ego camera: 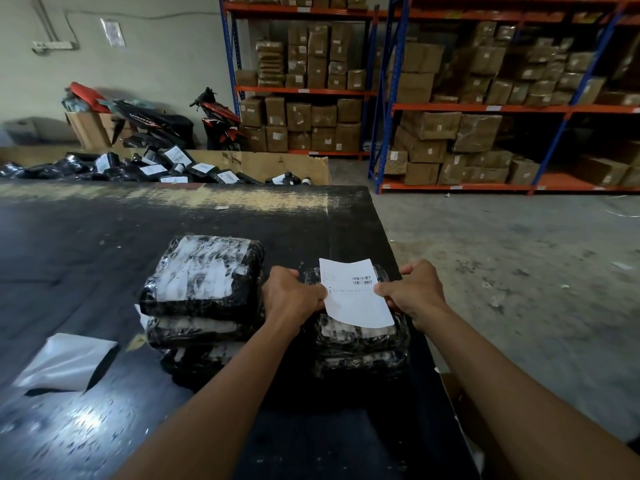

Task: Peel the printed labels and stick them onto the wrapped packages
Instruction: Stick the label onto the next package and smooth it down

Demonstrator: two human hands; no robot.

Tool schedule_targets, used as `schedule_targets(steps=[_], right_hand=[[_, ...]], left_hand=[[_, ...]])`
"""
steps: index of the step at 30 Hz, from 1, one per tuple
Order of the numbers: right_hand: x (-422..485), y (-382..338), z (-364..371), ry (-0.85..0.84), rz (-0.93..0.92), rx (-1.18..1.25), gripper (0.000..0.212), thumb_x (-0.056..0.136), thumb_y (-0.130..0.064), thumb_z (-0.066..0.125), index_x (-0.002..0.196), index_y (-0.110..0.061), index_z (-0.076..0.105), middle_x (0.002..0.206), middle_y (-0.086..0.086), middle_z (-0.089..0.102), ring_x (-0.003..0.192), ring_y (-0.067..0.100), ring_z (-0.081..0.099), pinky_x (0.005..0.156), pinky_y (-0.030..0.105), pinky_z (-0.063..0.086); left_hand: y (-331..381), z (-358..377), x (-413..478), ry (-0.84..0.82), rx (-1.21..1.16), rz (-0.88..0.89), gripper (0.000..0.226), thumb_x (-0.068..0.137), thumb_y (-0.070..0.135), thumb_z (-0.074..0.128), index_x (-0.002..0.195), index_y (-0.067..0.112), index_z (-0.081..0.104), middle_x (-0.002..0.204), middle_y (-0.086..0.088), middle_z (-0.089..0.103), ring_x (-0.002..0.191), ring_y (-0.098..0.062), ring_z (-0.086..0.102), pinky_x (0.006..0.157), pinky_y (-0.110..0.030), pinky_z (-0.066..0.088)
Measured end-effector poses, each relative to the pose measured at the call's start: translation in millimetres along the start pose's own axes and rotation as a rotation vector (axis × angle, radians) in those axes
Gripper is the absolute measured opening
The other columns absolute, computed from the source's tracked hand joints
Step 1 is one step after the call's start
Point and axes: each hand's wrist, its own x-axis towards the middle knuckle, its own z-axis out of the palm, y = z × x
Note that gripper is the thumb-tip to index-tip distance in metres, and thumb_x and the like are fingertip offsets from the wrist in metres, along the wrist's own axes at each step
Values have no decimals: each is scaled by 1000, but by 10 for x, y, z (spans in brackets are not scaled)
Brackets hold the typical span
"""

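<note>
The two bare forearms reach in from the near edge, over the black table (104, 237). The left hand (291, 296) pinches the left edge of a printed label (356, 296) between thumb and curled fingers. The right hand (414, 292) pinches the right edge the same way. The label is held stretched just above the top parcel of the right-hand stack (360, 341) of black wrapped packages. Whether it touches the wrap, or whether its backing is off, cannot be told. A left-hand stack (204, 271) stands just beside it, with pale patches on its top face. A white poly bag (65, 362) lies apart at the left.

Risks, as judged:
- The far edge of the label curls. If it touches down first, the sheet could set skewed or trap a crease.
- The wrap is glossy and wrinkled. A fold under the barcode could spoil scanning, and adhesion may be poor.
- The thumbs sit on the edges, so exposed adhesive could cling to them and pull the sheet askew on release.
- The right-hand stack stands near the table's right edge, so firm pressing could shift it.

Writing:
- The label carries a barcode at upper right and lines of small print, none legible.
- The labelled parcels in the cardboard bin (156, 168) beyond the table are also unreadable.
- A scooter panel (145, 121) near the wall appears to read "VARIO".
- The tags on the shelved cartons (485, 98) are too small to read.
</note>
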Motion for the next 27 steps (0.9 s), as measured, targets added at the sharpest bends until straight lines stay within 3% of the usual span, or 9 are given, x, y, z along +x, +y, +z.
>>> schedule_targets(steps=[2,6,9,17,23,27], right_hand=[[-10,-1,20,20,3,-15,51,68,-12,84,104,-15,47,101,11,66,78,26,70,74,39,59],[-28,-5,35,20,7,-36,54,63,-16,86,102,-16,48,105,11,65,88,30,69,82,45,58],[-20,-25,18,2,12,-58,54,65,-13,85,103,-14,47,109,12,64,93,31,68,85,45,57],[-26,-86,6,-24,-10,-135,55,66,-12,85,105,-14,47,108,10,61,94,30,66,84,45,57],[-45,-94,-12,-8,-41,-213,60,70,-18,84,117,-8,49,111,7,57,101,26,57,72,30,42],[13,53,-116,-20,-12,-198,60,60,-42,91,94,-11,52,94,5,57,87,25,57,58,27,36]], left_hand=[[12,-9,4,8,48,13,53,68,9,84,108,11,50,86,-10,73,57,-16,72,54,-27,58],[15,-14,10,0,75,7,54,66,7,85,107,9,50,90,-12,70,55,-19,72,62,-39,62],[24,-13,17,4,123,22,55,65,9,86,107,10,50,95,-12,69,57,-19,72,56,-33,61],[108,-28,-43,12,320,107,65,61,18,85,112,4,47,99,-12,68,81,-25,69,62,-33,55],[121,-93,-46,-33,439,185,56,63,24,88,100,5,51,91,-12,67,81,-27,67,67,-40,56],[41,-178,-48,-18,494,228,53,67,39,88,93,7,53,88,-4,55,84,-23,52,69,-33,41]])
